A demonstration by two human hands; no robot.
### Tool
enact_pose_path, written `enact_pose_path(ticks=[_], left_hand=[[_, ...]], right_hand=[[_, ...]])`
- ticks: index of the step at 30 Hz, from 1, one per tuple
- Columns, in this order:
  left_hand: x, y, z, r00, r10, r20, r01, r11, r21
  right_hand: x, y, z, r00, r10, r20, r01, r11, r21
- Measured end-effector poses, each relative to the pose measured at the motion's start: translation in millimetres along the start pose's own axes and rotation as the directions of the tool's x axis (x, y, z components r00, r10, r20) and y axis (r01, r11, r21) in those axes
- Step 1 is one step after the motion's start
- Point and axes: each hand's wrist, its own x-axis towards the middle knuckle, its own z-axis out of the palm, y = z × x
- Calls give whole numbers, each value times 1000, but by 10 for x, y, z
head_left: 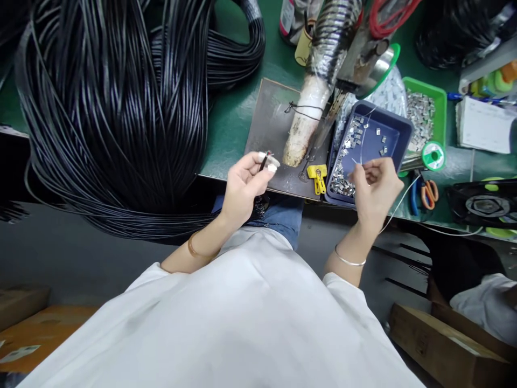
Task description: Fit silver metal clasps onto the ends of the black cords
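Observation:
My left hand [243, 189], with white coverings on its fingertips, is closed on the end of a black cable [264, 161]. Small bared wires, one reddish, show at the cable's tip. My right hand [376, 188] pinches a thin silvery solder wire [397, 208] above a dark blue tray [399, 132]. That wire trails behind the wrist, toward the right. Small metal connector shells [342, 182] lie in the tray. Between my hands, a yellow clip [318, 178] rests at the edge of a brown board [264, 121].
A big bundle of black cables [117, 108] covers the left bench. A wrapped hose [309, 110] reaches down over the board. At right are a green bin [439, 116] of metal parts, a solder spool [433, 156], orange-handled pliers [428, 194] and a black fan [484, 203].

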Motion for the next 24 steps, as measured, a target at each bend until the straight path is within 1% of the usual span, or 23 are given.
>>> enact_pose_path(ticks=[1,2,4,7,10,11,12,13,15,17,18,19,20,22,24], left_hand=[[31,17,15,1000,-18,-10,18,997,-73],[53,32,33,999,-34,1,34,992,-119],[74,47,69,996,-55,71,65,987,-145],[61,40,104,979,-72,191,92,991,-99],[20,12,124,966,-60,252,74,996,-48],[1,-1,131,960,-60,274,76,996,-46],[-19,-16,140,952,-71,297,91,994,-54],[-40,-33,152,944,-89,318,118,990,-73],[-81,-69,178,927,-149,345,200,973,-115],[-111,-105,206,917,-221,332,277,952,-133],[-120,-121,218,915,-251,316,305,943,-132],[-124,-135,228,913,-275,300,325,937,-128],[-123,-149,236,913,-291,287,336,934,-122],[-112,-173,243,914,-297,275,337,935,-111],[-94,-197,241,921,-283,266,318,943,-97]], right_hand=[[93,57,54,999,-29,-20,27,995,-91],[186,102,111,998,-49,-34,44,988,-147],[358,149,212,998,-67,3,67,982,-179],[530,140,268,990,-52,133,74,983,-169],[557,127,207,965,1,260,44,985,-166],[535,134,173,960,10,278,40,984,-171],[498,147,138,963,7,270,43,983,-177],[450,161,103,974,-7,228,49,983,-177],[325,176,38,996,-44,76,54,989,-134],[172,142,-21,996,-40,-76,40,999,-2],[89,100,-47,992,-22,-127,30,997,66],[3,42,-67,989,1,-151,18,992,127],[-85,-27,-81,989,22,-147,6,982,187],[-256,-183,-75,997,52,-64,-28,945,325],[-411,-325,-19,1000,27,7,-28,894,447]])
